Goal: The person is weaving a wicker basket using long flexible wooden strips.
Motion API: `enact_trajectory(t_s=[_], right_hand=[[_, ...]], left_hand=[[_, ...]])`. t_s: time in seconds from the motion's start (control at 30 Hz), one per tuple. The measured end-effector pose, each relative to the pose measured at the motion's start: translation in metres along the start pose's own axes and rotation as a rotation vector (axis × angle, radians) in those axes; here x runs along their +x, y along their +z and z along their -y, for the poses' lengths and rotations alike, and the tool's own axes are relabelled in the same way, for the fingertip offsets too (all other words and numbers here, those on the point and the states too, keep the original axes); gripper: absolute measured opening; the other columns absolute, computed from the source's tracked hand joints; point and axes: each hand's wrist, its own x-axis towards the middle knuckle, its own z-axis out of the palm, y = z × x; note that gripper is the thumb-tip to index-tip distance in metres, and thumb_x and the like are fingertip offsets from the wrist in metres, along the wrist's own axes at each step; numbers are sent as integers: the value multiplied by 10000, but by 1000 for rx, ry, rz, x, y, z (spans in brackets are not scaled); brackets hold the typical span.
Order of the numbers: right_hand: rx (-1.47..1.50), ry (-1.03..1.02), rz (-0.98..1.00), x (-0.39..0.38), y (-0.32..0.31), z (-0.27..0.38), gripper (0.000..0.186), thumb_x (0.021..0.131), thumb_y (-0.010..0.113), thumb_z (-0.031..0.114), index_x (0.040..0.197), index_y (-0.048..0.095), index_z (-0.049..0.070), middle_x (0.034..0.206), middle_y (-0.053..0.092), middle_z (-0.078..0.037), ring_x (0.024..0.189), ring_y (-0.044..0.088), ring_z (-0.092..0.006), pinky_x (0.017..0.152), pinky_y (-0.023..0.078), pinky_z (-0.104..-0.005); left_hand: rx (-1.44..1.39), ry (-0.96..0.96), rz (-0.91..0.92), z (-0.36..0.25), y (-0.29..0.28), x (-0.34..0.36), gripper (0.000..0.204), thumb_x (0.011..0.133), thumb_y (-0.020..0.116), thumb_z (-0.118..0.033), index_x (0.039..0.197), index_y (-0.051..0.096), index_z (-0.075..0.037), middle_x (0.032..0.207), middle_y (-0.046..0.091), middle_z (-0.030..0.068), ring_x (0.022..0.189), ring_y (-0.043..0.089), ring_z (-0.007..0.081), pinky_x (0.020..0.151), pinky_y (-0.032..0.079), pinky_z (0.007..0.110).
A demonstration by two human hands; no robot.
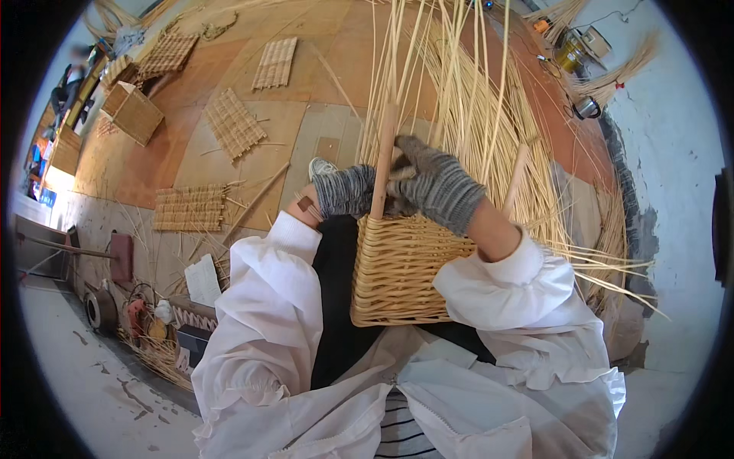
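Left hand (358,190) and right hand (437,183) are meeting by the left wooden rod (384,161) of the wicker basket (401,275), best pulling snugly and evenly, though I cannot tell what they grip.

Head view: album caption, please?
Gloved left hand and gloved right hand at a wooden stick rising from a woven basket, canes beyond.

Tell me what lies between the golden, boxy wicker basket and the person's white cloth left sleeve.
In the head view, a strip of black cloth shows between the basket and the sleeve.
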Motion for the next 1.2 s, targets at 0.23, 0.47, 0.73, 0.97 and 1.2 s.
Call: enact_trajectory(t_s=[0.23,0.47,0.73,0.97,1.2], right_hand=[[152,180,171,16,-10,15,437,720,654,71,1107,487,-44,798,640,-176,677,643,-241,592,522,-298],[299,203,156,-5,-19,8,220,783,616,142,866,523,-39,668,616,-136,501,592,-182,447,484,-284],[1054,271,-342,-115,-19,-36,138,838,575,129,850,588,-8,619,554,-52,381,469,-111,348,399,-245],[-769,-459,-853,-48,-30,-56,224,818,536,73,1028,578,6,711,579,-44,620,549,-103,491,424,-209],[665,157,-664,-122,-27,-39,342,792,553,-10,1133,543,13,763,587,-71,626,559,-108,586,464,-207]], left_hand=[[-164,-39,69,17,15,11,188,806,585,-159,960,605,-52,830,634,128,762,611,272,672,488,331],[19,-1,1,-15,21,14,194,843,540,-206,892,625,-39,718,635,93,685,612,236,645,477,312],[-243,-244,-921,-117,41,-55,219,783,555,-3,996,601,-26,881,623,80,795,584,196,663,472,304],[869,-440,-383,-166,70,15,506,689,615,-499,1089,601,-189,1003,566,112,993,510,286,957,247,527],[636,-429,-735,-166,73,4,339,649,699,-392,913,672,-182,1103,524,138,1054,461,311,972,244,482]])
